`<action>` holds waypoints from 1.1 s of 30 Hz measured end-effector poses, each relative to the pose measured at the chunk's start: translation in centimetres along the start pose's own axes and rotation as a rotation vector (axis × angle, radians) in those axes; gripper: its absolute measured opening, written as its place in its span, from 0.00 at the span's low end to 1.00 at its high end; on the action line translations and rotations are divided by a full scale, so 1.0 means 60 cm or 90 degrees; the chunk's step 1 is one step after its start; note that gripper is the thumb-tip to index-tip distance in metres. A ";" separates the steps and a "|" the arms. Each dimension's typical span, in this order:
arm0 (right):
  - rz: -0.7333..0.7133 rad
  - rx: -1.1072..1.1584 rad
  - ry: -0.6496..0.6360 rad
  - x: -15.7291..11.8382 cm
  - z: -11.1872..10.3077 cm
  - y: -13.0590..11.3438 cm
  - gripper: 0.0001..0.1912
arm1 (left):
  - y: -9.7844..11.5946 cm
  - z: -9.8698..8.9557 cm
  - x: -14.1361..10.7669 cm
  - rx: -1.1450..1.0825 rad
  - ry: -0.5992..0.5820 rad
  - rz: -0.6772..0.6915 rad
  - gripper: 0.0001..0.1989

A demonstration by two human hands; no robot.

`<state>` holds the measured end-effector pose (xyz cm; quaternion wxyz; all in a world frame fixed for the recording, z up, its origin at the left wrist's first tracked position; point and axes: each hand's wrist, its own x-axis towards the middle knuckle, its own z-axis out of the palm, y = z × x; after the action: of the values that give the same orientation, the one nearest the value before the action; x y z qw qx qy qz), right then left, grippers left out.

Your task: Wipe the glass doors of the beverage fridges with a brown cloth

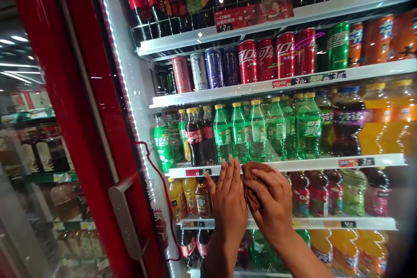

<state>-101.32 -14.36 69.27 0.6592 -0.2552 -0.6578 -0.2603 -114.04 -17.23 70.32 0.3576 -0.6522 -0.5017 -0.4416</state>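
My left hand (230, 202) is open and flat, its fingers stretched upward and overlapping a white shelf edge (312, 163) in the view. Beside it, my right hand (273, 202) is closed around a crumpled brown cloth (250, 184), part of which is hidden by the fingers. Glare and red lettering (159, 217) suggest a glass pane in front of the drinks; whether the hands touch it I cannot tell. Behind the fingertips, green soda bottles (240, 132) stand upright in a row.
A red door frame (107, 95) with a grey handle (125, 217) rises at the left. Soda cans (247, 61) line the shelf above, and juice bottles (176, 197) stand on the one below. Orange soda bottles (374, 126) are at the right. A red cord-like line (164, 182) runs down the left side.
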 end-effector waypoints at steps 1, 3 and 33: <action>0.001 0.003 0.001 0.014 0.002 0.001 0.12 | -0.001 -0.002 0.000 -0.002 -0.008 0.003 0.33; 0.020 0.006 0.014 0.042 -0.002 0.014 0.13 | -0.003 -0.006 -0.001 0.005 -0.030 0.005 0.34; 0.062 0.024 0.028 0.031 0.044 -0.045 0.10 | -0.078 -0.047 -0.033 -0.011 -0.125 -0.035 0.35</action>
<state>-105.09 -14.59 71.11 0.6899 -0.2690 -0.6346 -0.2211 -119.38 -19.33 69.55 0.2889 -0.6816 -0.5480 -0.3894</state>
